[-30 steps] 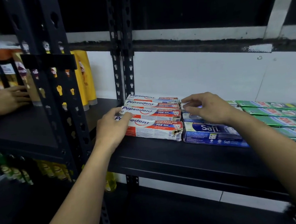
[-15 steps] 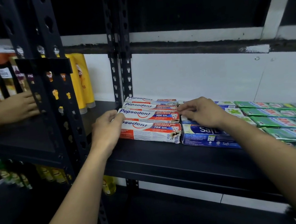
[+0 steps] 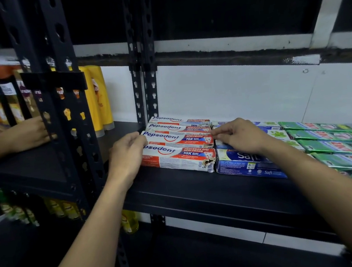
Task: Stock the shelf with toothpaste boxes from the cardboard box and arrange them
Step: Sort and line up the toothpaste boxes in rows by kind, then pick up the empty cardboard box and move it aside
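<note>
on the black shelf [image 3: 197, 187], left hand [image 3: 125, 157] and right hand [image 3: 238, 136] grip pepsodent boxes [image 3: 178, 146].

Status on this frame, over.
Left hand grips Pepsodent boxes, left ends. Right hand pinches their right end. Safi boxes tight alongside.

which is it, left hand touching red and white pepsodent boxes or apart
Touching: head view, left hand curled round left ends of red and white Pepsodent boxes.
</note>
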Demonstrator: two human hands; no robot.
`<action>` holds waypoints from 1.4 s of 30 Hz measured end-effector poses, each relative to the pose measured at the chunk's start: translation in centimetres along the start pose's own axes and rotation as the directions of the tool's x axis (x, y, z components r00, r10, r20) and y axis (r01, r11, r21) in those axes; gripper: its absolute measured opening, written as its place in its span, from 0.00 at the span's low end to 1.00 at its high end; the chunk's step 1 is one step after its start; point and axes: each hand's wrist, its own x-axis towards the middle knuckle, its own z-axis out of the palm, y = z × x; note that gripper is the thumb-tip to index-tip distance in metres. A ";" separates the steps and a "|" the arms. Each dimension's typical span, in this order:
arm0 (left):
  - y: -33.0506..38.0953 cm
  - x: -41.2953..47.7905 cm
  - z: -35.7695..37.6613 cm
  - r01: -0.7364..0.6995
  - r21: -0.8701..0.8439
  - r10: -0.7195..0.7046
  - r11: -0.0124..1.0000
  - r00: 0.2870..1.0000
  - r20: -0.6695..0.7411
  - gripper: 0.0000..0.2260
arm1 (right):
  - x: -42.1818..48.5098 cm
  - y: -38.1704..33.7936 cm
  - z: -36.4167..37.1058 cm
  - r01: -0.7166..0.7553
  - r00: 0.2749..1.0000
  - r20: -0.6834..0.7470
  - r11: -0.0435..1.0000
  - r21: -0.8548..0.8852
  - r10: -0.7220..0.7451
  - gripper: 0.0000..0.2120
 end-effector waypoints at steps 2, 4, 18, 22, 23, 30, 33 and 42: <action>0.1 0.1 0.1 0.000 -0.002 0.000 1.000 1.000 -0.004 0.09 | 0.2 0.1 0.0 0.000 1.000 0.005 1.000 0.002 0.000 0.13; 0.1 0.0 0.2 -0.002 0.000 0.002 1.000 1.000 0.001 0.09 | 0.3 0.2 0.0 0.001 1.000 0.023 1.000 -0.026 -0.001 0.13; -0.3 0.3 0.3 -0.006 0.020 0.006 1.000 0.999 -0.038 0.04 | 2.2 -0.2 0.4 0.000 0.999 0.050 0.984 -0.180 0.009 0.19; -0.5 0.4 0.3 -0.011 0.071 0.014 0.997 0.999 -0.041 0.03 | 1.8 -0.5 0.5 0.003 0.997 0.082 0.984 -0.176 0.012 0.21; -0.5 0.4 0.3 -0.017 0.102 0.020 0.995 0.999 -0.035 0.04 | 1.4 -0.7 0.3 0.007 0.997 0.075 0.987 -0.162 0.005 0.21; 0.7 -1.8 0.2 -0.206 0.370 0.232 0.906 0.972 -0.027 0.17 | -4.4 -1.1 -2.7 0.047 0.999 -0.004 0.988 -0.149 -0.048 0.24; 2.0 -4.9 0.6 -0.324 0.418 0.343 0.849 0.939 0.032 0.15 | -7.6 -0.8 -4.2 0.035 0.999 -0.031 0.978 -0.204 -0.042 0.26; 7.3 -14.9 4.2 -0.665 0.495 0.513 0.559 0.747 0.424 0.22 | -19.3 0.1 -5.5 0.087 0.959 -0.230 0.944 -0.318 -0.166 0.25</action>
